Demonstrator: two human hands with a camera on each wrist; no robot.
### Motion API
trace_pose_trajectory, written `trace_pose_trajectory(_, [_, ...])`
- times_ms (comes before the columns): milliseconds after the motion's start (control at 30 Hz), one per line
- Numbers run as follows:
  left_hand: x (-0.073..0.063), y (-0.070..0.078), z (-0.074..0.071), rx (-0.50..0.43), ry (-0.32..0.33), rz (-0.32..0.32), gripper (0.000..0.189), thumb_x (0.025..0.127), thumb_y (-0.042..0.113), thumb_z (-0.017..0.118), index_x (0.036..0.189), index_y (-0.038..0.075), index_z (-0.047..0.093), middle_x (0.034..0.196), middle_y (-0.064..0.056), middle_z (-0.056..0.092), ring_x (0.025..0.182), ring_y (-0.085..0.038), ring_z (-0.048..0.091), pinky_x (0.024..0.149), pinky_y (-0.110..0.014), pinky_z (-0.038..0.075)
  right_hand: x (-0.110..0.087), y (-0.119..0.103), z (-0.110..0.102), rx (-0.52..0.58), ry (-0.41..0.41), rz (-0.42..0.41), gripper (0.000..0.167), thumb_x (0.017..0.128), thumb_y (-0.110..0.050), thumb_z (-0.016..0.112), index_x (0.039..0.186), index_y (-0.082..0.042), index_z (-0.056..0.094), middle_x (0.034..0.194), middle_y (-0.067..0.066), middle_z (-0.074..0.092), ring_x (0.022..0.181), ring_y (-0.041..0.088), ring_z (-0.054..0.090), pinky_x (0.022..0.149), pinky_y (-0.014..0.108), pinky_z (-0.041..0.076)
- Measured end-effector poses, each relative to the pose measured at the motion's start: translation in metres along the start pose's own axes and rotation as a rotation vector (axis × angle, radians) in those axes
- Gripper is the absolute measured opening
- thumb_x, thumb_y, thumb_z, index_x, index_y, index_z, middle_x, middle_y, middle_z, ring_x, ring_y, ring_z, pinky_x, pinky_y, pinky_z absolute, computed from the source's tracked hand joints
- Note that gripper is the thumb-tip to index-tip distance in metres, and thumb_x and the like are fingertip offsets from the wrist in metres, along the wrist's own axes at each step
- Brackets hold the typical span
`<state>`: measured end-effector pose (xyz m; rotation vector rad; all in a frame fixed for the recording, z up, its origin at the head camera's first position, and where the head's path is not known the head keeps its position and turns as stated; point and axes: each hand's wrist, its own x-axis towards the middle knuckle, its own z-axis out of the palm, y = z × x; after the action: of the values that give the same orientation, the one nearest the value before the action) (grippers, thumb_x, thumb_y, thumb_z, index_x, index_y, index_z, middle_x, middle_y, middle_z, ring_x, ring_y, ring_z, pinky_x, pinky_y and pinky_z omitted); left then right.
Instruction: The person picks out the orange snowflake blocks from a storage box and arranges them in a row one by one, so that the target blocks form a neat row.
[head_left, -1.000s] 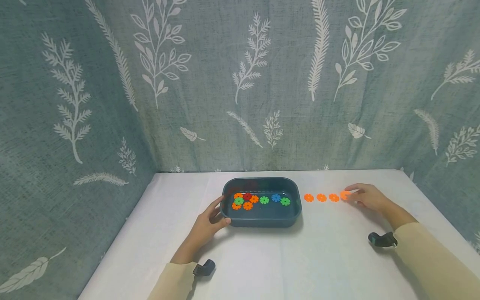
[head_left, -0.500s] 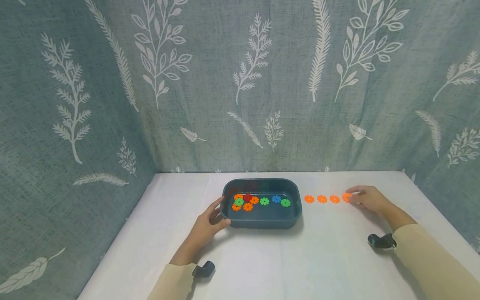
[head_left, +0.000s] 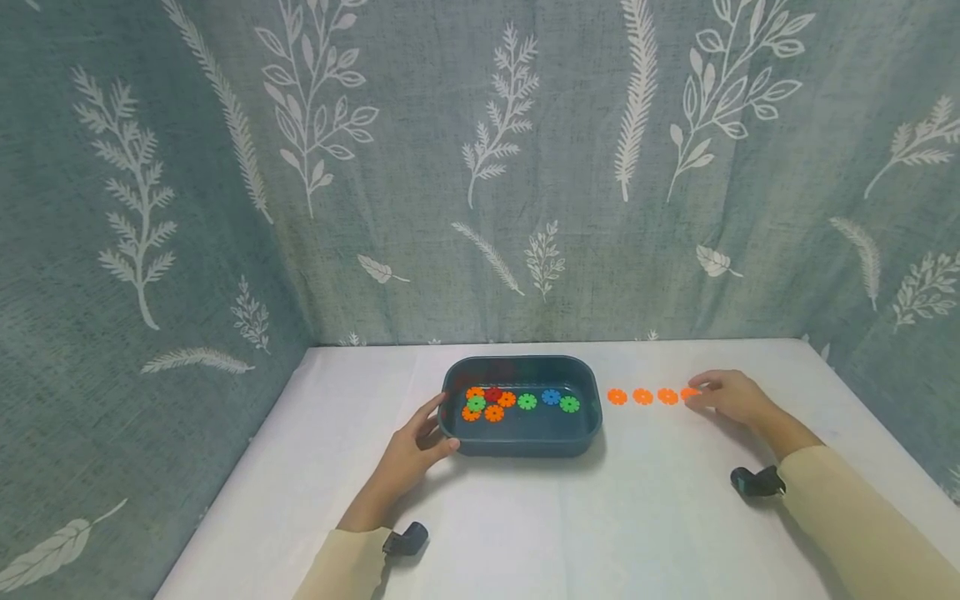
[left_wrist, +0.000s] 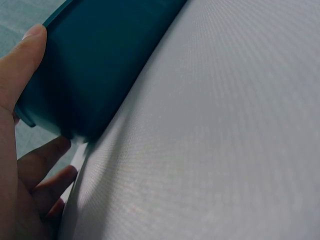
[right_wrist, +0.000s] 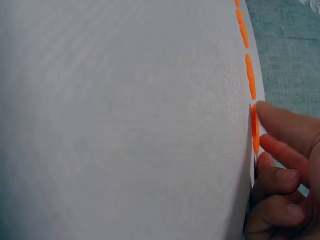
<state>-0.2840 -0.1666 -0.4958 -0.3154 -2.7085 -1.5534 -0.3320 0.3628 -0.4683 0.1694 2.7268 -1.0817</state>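
At the left end of a dark blue-green tray (head_left: 521,433), my left hand (head_left: 408,454) holds on, thumb at the front rim and fingers along the side wall. The left wrist view shows the thumb (left_wrist: 30,55) over the tray's edge. Inside lie small notched plastic discs: orange, green, a red disc (head_left: 493,395) and a blue disc (head_left: 551,397). Right of the tray, orange discs lie in a row on the white table. My right hand (head_left: 727,396) pinches the rightmost orange disc (right_wrist: 255,127) at the tabletop, partly hiding it in the head view.
Other orange discs in the row are the near-tray disc (head_left: 617,397), a middle disc (head_left: 642,397) and another disc (head_left: 667,397). A leaf-patterned curtain (head_left: 450,275) hangs behind and left of the white table (head_left: 570,525). Dark wrist cameras sit at both sleeves.
The rightmost orange disc and my right fingers have shifted only slightly at the row's end; the fingers now cover more of the disc. My left hand stays on the tray.
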Motion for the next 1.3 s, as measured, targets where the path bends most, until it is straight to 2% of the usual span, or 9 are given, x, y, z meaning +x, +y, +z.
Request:
trace_pose_trajectory(200, [0.0, -0.002, 0.0, -0.008, -0.002, 0.006, 0.079, 0.08, 0.047, 0.077, 0.148, 0.041, 0.037, 0.152, -0.008, 0.039, 0.133, -0.032, 0.043, 0.105, -0.062, 0.03, 0.001, -0.001, 0.001, -0.048, 0.0, -0.004, 0.05, 0.086, -0.028, 0.073, 0.124, 0.002, 0.06, 0.131, 0.035, 0.047, 0.114, 0.048, 0.051, 0.09, 0.056, 0.047])
trace_pose_trajectory(500, [0.0, -0.002, 0.0, -0.015, 0.003, -0.006, 0.079, 0.08, 0.047, 0.078, 0.147, 0.045, 0.037, 0.149, -0.007, 0.043, 0.132, -0.029, 0.045, 0.107, -0.064, 0.025, 0.001, 0.002, 0.0, -0.044, 0.005, -0.007, 0.048, 0.086, -0.025, 0.073, 0.122, 0.004, 0.061, 0.13, 0.035, 0.049, 0.113, 0.047, 0.052, 0.089, 0.054, 0.048])
trace_pose_trajectory(667, [0.001, -0.003, 0.001, -0.012, 0.001, -0.006, 0.079, 0.08, 0.046, 0.078, 0.148, 0.043, 0.037, 0.15, -0.008, 0.041, 0.133, -0.031, 0.044, 0.106, -0.065, 0.026, 0.003, 0.004, -0.003, -0.037, -0.023, -0.005, 0.052, 0.085, -0.027, 0.075, 0.123, 0.005, 0.06, 0.13, 0.034, 0.049, 0.112, 0.046, 0.053, 0.089, 0.054, 0.048])
trace_pose_trajectory(833, [0.001, -0.003, 0.0, -0.009, 0.008, 0.002, 0.08, 0.079, 0.049, 0.078, 0.147, 0.043, 0.037, 0.149, -0.007, 0.042, 0.133, -0.03, 0.044, 0.106, -0.063, 0.026, 0.008, 0.0, -0.013, -0.036, -0.057, -0.048, 0.052, 0.088, -0.026, 0.071, 0.127, 0.006, 0.056, 0.123, 0.03, 0.056, 0.101, 0.039, 0.06, 0.08, 0.047, 0.052])
trace_pose_trajectory(1033, [0.003, -0.004, 0.001, -0.019, 0.01, 0.005, 0.08, 0.079, 0.05, 0.078, 0.148, 0.043, 0.037, 0.149, -0.009, 0.043, 0.132, -0.031, 0.045, 0.106, -0.063, 0.028, 0.008, -0.026, -0.019, -0.011, -0.07, -0.059, 0.053, 0.091, -0.028, 0.068, 0.131, 0.004, 0.054, 0.114, 0.022, 0.06, 0.089, 0.029, 0.058, 0.071, 0.036, 0.051])
trace_pose_trajectory(1300, [0.002, -0.004, 0.001, -0.045, 0.008, 0.015, 0.08, 0.078, 0.048, 0.078, 0.147, 0.042, 0.038, 0.149, -0.009, 0.042, 0.133, -0.031, 0.044, 0.106, -0.061, 0.029, -0.001, -0.072, -0.009, 0.049, -0.106, -0.149, 0.052, 0.092, -0.024, 0.067, 0.133, 0.004, 0.053, 0.114, 0.02, 0.06, 0.091, 0.033, 0.057, 0.078, 0.041, 0.05])
